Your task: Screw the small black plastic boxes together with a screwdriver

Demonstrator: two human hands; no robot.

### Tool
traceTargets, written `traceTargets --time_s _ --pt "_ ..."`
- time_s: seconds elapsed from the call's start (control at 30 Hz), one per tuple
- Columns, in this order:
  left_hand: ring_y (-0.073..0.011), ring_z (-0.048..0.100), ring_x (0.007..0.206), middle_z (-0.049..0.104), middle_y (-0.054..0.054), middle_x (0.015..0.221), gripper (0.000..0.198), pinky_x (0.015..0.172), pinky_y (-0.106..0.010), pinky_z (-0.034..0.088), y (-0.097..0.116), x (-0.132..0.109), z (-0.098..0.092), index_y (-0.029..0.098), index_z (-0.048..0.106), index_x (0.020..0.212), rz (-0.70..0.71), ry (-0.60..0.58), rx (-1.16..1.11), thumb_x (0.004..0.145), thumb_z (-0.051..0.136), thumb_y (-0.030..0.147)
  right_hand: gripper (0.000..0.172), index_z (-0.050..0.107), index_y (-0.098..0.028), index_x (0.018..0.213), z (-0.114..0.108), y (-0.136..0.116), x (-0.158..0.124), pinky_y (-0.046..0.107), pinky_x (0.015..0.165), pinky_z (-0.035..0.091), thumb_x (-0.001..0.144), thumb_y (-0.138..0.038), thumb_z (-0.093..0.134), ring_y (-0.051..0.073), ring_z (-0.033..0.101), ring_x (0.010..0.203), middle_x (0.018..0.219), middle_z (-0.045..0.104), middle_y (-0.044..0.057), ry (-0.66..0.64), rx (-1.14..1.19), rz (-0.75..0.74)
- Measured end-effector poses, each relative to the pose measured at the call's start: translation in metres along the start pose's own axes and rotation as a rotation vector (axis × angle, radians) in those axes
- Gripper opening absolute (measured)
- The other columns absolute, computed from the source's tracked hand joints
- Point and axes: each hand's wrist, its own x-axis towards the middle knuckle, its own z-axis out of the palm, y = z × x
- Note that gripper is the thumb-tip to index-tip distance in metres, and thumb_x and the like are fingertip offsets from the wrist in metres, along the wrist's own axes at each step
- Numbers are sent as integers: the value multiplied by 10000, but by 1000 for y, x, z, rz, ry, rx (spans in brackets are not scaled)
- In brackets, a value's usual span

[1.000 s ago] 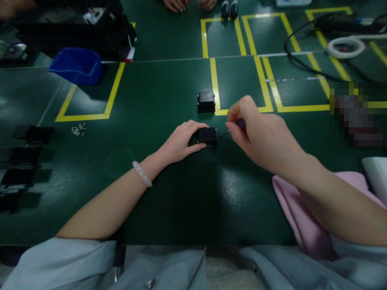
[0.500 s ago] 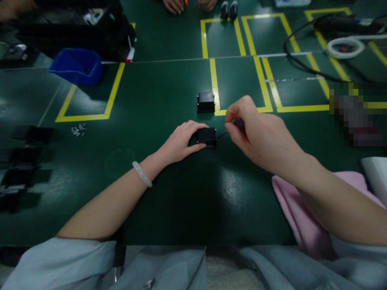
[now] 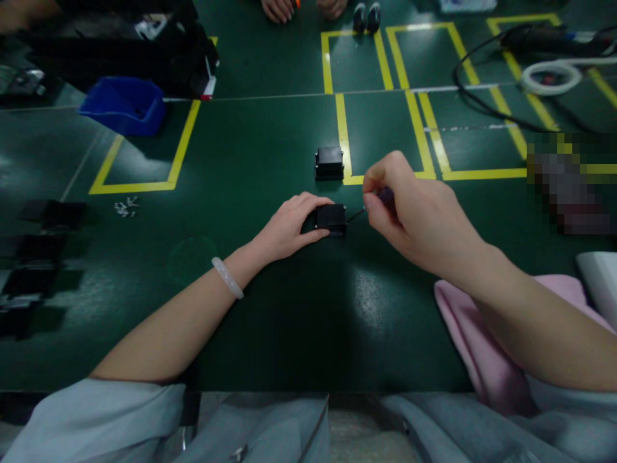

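A small black box (image 3: pixel 331 218) lies on the green table, with metal screws at its corners. My left hand (image 3: pixel 295 226) grips its left side between thumb and fingers. From the right, my right hand (image 3: pixel 409 209) pinches a screwdriver (image 3: pixel 355 216) by its dark handle. The thin shaft slants down to the box's right side, its tip at or very near a corner screw; exact contact is too small to tell. A second black box (image 3: pixel 329 163) of the same kind stands just behind the first.
Loose screws (image 3: pixel 127 206) lie to the left, near several black boxes (image 3: pixel 36 257). A blue bin (image 3: pixel 124 106) stands behind them. A pink cloth (image 3: pixel 475 334) rests at right, with a cable (image 3: pixel 463 83) farther back. Another person's hands (image 3: pixel 279 9) are at the far side.
My right hand has shifted very slightly right with the screwdriver, whose tip stays by the box. My left hand keeps its hold on the box.
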Motion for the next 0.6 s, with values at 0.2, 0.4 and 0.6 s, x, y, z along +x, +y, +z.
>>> traceTargets --time_s 0.2,0.4,0.6 --pt "-271 545 1142 586 -89 1258 432 972 -417 441 0 0 0 223 494 1331 -18 -15 3 936 597 366 257 556 -170 1050 -2 0 1 255 510 310 987 -357 391 127 537 552 722 627 7 -11 -14 9" --pt "-262 547 1128 589 -82 1245 425 970 -405 435 -1 1 1 218 496 1326 1 -1 10 940 598 366 233 532 -159 1092 1 2 0 260 540 351 974 -289 379 142 594 625 823 663 27 31 36 -24" --pt "-260 545 1139 587 -82 1250 422 976 -398 430 -2 0 1 215 499 1322 12 6 9 943 602 368 267 539 -172 1056 1 2 1 258 526 329 984 -361 366 140 558 575 742 634 11 -13 18 -3"
